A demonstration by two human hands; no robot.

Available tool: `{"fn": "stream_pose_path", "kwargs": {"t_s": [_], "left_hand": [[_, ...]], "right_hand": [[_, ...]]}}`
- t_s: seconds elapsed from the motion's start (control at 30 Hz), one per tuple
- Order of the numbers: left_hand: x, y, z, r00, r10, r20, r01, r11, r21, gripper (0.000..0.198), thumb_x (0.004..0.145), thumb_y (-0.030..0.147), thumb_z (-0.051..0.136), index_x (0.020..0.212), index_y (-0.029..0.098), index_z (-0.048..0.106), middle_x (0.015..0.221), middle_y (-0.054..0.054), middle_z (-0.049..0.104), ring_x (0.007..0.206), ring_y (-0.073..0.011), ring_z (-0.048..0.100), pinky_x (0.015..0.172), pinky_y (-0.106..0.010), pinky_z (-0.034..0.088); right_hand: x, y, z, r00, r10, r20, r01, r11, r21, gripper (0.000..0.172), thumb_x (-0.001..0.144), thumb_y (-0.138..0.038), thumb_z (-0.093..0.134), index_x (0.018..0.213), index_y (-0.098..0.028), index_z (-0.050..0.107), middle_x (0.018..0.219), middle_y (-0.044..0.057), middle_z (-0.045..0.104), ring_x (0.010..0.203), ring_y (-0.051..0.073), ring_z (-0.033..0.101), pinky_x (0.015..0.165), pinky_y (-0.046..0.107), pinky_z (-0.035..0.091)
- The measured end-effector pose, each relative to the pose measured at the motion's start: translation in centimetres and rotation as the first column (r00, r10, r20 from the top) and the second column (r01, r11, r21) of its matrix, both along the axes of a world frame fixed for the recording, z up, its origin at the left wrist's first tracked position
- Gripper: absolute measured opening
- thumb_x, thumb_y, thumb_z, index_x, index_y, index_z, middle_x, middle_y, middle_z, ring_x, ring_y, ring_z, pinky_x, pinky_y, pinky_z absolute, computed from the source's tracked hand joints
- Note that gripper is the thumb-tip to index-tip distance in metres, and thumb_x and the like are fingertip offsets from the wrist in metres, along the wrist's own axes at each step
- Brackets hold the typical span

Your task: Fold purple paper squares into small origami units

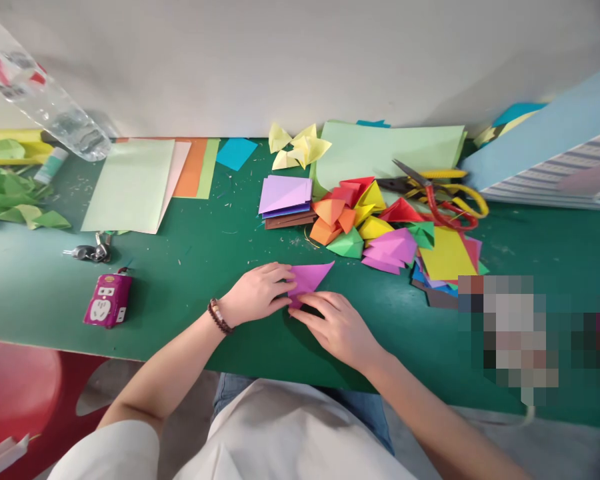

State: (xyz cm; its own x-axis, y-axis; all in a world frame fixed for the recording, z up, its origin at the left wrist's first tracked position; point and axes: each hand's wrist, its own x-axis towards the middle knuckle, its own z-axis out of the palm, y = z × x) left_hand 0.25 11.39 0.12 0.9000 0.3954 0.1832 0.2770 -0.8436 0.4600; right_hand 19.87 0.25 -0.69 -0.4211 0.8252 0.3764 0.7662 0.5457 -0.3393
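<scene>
A folded violet paper triangle [307, 279] lies on the green tabletop [205, 247], its point aiming to the right. My left hand [257, 293] grips its left side, and a beaded bracelet [220, 317] circles that wrist. My right hand [333, 327] has its fingertips on the triangle's lower edge and holds it from below. Just beyond the hands is a heap of folded coloured paper pieces [355, 223]. A stack of purple paper squares [285, 197] lies up and to the left of the heap.
Red-handled scissors [430, 200] rest at the back right, with loose paper sheets [130, 187] at the back left. A pink power socket [107, 300] and keys [93, 250] lie left of my hands. A plastic bottle [45, 93] hangs over the far left. A blurred patch [520, 333] hides the right.
</scene>
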Motion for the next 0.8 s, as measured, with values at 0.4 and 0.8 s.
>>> {"fn": "stream_pose_path", "kwargs": {"t_s": [0.4,0.8], "left_hand": [[0.1,-0.4,0.2,1.000,0.016,-0.004,-0.016,0.999,-0.046,0.020,0.090,0.029,0.059,0.106,0.017,0.064,0.118,-0.007,0.063,0.124,-0.0237,0.052,0.107,-0.040,0.044],[0.2,-0.2,0.0,1.000,0.010,0.017,-0.010,1.000,0.008,0.020,0.091,0.016,0.053,0.106,0.015,0.067,0.118,-0.008,0.064,0.122,-0.0230,0.053,0.107,-0.039,0.045]], "right_hand": [[0.3,3.3,0.3,0.989,0.077,0.123,-0.085,0.995,0.057,0.024,0.094,-0.022,0.052,0.073,-0.019,0.063,0.067,0.002,0.061,0.068,0.016,0.052,0.068,0.030,0.041],[0.0,3.7,-0.1,0.975,0.187,0.119,-0.178,0.980,-0.087,0.017,0.093,-0.022,0.056,0.079,-0.018,0.065,0.075,0.002,0.067,0.073,0.016,0.060,0.069,0.030,0.044]]}}
